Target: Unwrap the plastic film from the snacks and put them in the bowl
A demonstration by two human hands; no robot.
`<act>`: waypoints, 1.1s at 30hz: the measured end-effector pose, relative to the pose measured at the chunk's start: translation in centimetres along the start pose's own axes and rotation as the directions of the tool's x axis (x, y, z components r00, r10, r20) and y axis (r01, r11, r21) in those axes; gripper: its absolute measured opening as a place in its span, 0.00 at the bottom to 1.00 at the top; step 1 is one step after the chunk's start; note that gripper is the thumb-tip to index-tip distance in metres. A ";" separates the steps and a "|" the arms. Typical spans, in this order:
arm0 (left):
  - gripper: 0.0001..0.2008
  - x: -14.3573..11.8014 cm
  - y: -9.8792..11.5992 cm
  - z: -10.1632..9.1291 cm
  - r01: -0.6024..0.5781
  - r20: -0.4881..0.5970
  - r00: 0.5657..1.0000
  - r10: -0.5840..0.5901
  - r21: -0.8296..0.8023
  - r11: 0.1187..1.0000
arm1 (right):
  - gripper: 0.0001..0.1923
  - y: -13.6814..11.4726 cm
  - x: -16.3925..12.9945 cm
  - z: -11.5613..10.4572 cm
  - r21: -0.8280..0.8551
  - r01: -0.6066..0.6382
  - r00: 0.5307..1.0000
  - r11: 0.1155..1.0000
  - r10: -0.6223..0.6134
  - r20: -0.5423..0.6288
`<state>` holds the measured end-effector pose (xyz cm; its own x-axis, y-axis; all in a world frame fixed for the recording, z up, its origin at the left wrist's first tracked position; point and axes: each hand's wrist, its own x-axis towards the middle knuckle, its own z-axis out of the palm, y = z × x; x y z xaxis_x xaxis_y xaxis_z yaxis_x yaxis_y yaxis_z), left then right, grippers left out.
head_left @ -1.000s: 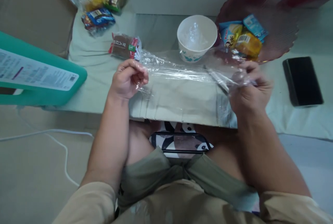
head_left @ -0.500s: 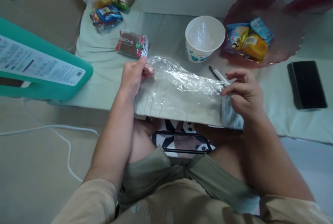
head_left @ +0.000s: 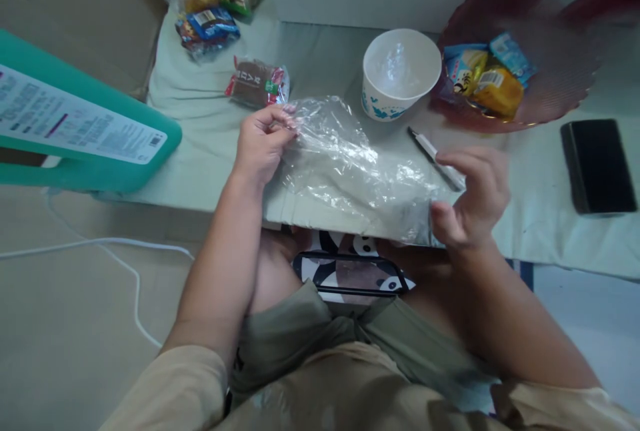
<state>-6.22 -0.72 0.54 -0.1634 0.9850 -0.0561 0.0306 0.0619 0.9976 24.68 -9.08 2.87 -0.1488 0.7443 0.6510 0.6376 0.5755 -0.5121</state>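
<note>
A clear plastic bag (head_left: 345, 164) lies spread and crinkled over the front of the cloth-covered surface. My left hand (head_left: 263, 144) pinches its upper left corner between thumb and fingertips. At the bag's right end my right hand (head_left: 475, 194) is slightly blurred, with thumb and fingers apart and nothing between them. Its thumb is close to the bag's edge; I cannot tell whether they touch. Just left of those fingers lies a slim white-and-black pen-like tool (head_left: 433, 154). Beyond my left hand sits a brown snack in a red-and-clear wrapper (head_left: 257, 81).
A white paper bucket (head_left: 385, 107) with clear plastic inside stands behind the bag. Right of it, a reddish clear tray (head_left: 565, 97) holds several packaged snacks. A black box (head_left: 600, 167) lies far right. More wrapped snacks (head_left: 207, 27) are back left, near a green container (head_left: 160, 137).
My right hand has let go of the bag's right end and opened. That end has dropped lower, uncovering more of the pen-like tool. My left hand keeps its pinch.
</note>
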 end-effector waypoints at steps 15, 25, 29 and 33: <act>0.13 0.6 0.3 -1.4 0.050 -0.056 0.996 -0.069 -0.284 0.957 | 0.07 -0.3 0.2 2.7 -0.106 0.050 0.955 0.993 -0.017 0.296; 0.16 0.4 0.4 -1.3 0.076 -0.074 0.993 -0.097 -0.250 0.965 | 0.23 0.9 -0.6 4.1 -0.197 0.056 0.982 0.979 -0.018 0.189; 0.12 -0.4 0.1 -1.5 0.069 0.001 0.998 -0.069 -0.088 0.994 | 0.15 1.6 0.0 4.7 -0.297 -0.004 0.939 0.955 0.106 0.328; 0.11 -1.1 -0.1 -1.7 -0.012 -0.057 0.998 0.014 0.050 0.999 | 0.07 1.8 0.1 4.4 -0.300 -0.031 0.900 0.954 0.157 0.407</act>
<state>-7.74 -2.10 0.58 -0.2192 0.9749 -0.0393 0.0821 0.0586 0.9949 22.46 -6.47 -0.41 -0.3411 0.8982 0.2775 0.8391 0.4239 -0.3409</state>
